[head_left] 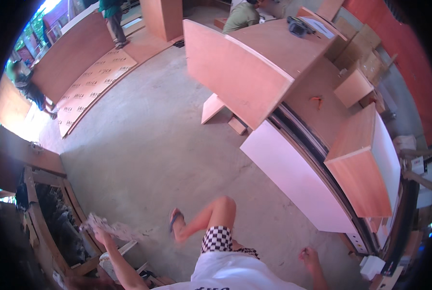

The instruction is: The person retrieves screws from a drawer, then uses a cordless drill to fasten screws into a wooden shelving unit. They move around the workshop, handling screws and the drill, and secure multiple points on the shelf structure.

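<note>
My left hand (101,236) is closed on a pale, mottled rag (117,228), which trails out to the right and is blurred by motion. It is over the floor, beside a wooden frame (42,227) with dark material inside. My right hand (310,259) hangs low on the right, away from the furniture, with its fingers curled in. Whether anything small is in those fingers I cannot make out. One bent leg and a sandalled foot (177,220) show ahead of my body.
A white panel (293,174) and unfinished wooden cabinets (240,72) stand on the right. A power tool (299,27) lies on a cabinet top. Wood sheets (97,87) lie at far left. One person (242,17) is behind the cabinet; two others (114,21) are at far left.
</note>
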Demonstrator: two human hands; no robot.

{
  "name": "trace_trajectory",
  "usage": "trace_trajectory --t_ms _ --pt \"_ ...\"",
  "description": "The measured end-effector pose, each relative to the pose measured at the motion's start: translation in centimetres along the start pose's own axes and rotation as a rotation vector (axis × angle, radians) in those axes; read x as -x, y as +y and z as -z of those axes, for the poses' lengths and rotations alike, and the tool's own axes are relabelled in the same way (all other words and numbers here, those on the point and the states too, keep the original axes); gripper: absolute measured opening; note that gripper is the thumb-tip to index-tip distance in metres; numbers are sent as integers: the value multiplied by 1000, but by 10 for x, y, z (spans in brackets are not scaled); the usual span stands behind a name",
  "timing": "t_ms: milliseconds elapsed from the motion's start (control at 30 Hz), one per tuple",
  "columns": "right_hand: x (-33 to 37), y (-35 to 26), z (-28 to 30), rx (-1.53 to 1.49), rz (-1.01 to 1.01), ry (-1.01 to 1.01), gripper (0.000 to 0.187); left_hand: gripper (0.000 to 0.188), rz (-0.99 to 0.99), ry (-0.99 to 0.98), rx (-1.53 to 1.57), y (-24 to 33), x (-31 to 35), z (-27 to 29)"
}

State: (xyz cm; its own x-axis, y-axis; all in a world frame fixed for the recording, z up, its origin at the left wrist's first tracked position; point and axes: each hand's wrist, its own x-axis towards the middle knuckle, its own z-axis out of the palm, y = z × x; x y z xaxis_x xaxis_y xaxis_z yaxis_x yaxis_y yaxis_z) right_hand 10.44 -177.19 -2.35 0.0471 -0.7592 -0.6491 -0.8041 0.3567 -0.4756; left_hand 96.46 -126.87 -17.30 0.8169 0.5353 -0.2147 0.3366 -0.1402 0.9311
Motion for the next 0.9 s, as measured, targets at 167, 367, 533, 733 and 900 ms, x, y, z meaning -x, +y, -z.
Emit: trace_trajectory --t_ms 167,367,533,733,900 --pt "-45 -49 6 160 112 -10 11 43 -407 -115 -153 107 -33 -4" --pt "-41 -110 -72 -2 -3 51 22 37 -884 -529 -600 221 48 -38" --pt "97 -162 -108 256 197 -270 31 32 -882 -649 -1076 333 132 -14" --pt "112 -250 -113 31 165 -184 32 32 -1008 -840 -916 429 125 -136" --pt "47 -275 -153 86 34 -259 28 25 -1139 -847 -792 481 108 -329"
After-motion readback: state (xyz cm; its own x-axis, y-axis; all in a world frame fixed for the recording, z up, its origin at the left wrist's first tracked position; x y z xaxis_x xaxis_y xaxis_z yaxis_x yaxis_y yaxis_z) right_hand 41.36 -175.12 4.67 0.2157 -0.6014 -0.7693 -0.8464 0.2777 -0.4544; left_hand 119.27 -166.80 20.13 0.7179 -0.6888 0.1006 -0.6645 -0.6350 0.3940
